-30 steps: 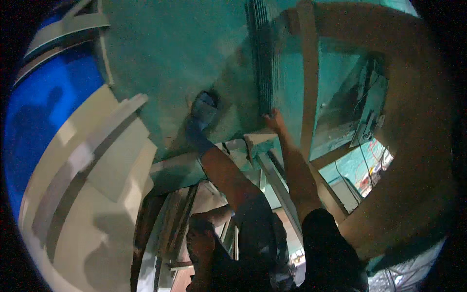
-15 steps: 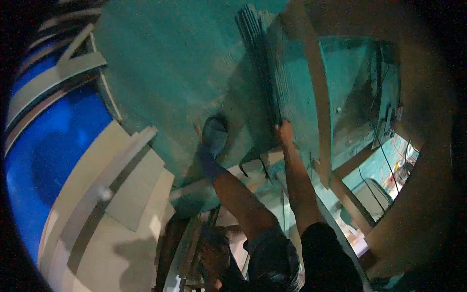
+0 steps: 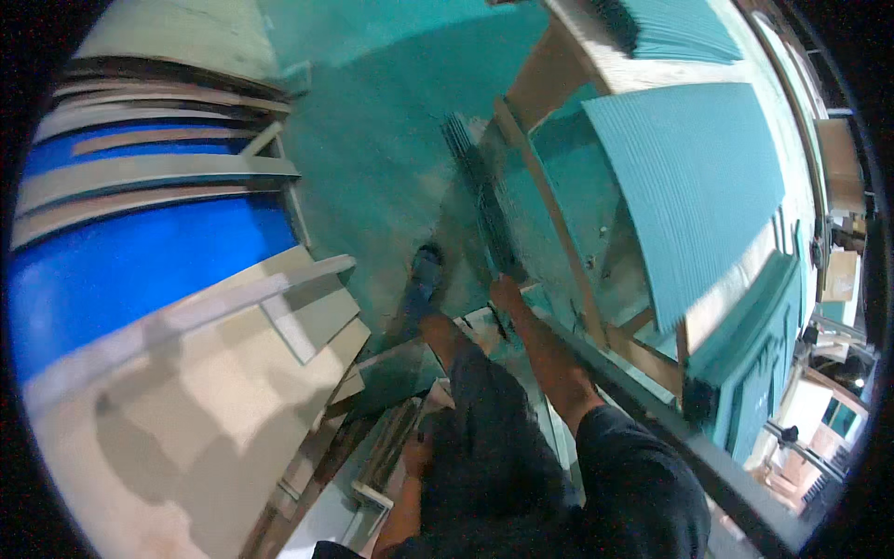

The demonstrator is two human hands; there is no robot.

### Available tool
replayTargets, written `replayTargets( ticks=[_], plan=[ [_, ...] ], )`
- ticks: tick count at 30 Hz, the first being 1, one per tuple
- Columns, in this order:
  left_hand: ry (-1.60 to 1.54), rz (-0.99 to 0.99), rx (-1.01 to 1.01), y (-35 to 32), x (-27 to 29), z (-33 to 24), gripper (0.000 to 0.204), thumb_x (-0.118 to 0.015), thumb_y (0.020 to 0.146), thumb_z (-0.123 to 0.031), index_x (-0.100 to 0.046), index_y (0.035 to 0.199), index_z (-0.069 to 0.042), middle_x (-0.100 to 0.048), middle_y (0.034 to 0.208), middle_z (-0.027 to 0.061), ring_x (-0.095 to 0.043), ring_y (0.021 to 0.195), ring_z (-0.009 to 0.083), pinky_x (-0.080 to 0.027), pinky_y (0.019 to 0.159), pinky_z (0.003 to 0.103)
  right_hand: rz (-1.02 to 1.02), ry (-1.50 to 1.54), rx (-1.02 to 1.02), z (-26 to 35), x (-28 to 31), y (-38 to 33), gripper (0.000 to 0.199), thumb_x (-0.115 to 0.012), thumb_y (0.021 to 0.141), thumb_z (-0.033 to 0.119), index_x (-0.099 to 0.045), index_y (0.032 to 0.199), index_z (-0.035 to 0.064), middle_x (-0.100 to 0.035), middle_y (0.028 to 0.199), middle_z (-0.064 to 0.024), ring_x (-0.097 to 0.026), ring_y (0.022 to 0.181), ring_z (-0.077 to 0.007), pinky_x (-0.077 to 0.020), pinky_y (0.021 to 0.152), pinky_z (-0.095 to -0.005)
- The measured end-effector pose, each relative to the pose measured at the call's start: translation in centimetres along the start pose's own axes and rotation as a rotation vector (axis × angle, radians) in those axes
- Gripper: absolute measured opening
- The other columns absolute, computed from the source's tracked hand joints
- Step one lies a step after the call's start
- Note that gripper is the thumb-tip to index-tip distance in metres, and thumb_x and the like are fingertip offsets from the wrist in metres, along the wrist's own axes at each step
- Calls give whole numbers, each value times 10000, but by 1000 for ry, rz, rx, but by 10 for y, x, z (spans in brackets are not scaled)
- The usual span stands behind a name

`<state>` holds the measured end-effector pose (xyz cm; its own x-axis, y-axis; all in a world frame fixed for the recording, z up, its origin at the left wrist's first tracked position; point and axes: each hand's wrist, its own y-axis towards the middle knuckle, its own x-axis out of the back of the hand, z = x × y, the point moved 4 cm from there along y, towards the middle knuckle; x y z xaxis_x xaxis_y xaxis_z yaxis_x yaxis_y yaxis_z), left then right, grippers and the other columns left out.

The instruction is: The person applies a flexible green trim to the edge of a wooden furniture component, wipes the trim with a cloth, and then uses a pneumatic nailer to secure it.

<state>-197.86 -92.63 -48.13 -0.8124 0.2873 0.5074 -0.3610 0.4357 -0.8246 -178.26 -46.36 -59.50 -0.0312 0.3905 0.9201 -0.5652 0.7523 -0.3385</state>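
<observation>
Your right hand (image 3: 504, 292) closed on the teal sheet stack (image 3: 480, 191), teal floor (image 3: 372, 140) beyond it, your left hand (image 3: 416, 456) low by wooden strips (image 3: 386, 456), grip unclear.

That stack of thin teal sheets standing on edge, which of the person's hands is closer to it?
The right. The right hand reaches forward to the lower end of the stack of teal sheets, seemingly touching it. The left hand hangs low by the person's leg, well away from the stack.

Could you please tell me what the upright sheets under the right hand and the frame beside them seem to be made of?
The upright sheets look like thin panes of glass or clear plastic: greenish, see-through, with dark stacked edges. The right hand rests on their edge. The frame appears to be bare, unpainted wood, pale tan and matt.
</observation>
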Motion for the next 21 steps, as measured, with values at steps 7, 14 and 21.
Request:
replayTargets(
  ticks=[7,14,21],
  plan=[
    [-443,-185,-10,-110,-51,59,362,-531,945,-311,-627,880,32,-661,878,226,-589,746,387,-489,797,465,320,647,-316,26,93,-126,205,-604,902,214,-695,876,32,-676,938,-200,-663,798,-339,-557,645,-483],
    [-45,-128,186,-257,-138,144,496,-593,903,-491,-733,1012,-28,-689,1036,263,-636,1029,456,-500,892,552,424,775,-261,99,221,-209,262,-606,942,248,-707,1014,18,-710,947,-148,-700,855,-311,-601,678,-460],
    [167,-105,-209,-290,-82,110,465,-563,938,-461,-695,967,-16,-681,974,232,-642,870,394,-514,762,484,493,1079,-207,144,259,-319,322,-615,952,286,-690,1005,-23,-672,1010,-136,-649,796,-234,-525,705,-405]
  ],
)
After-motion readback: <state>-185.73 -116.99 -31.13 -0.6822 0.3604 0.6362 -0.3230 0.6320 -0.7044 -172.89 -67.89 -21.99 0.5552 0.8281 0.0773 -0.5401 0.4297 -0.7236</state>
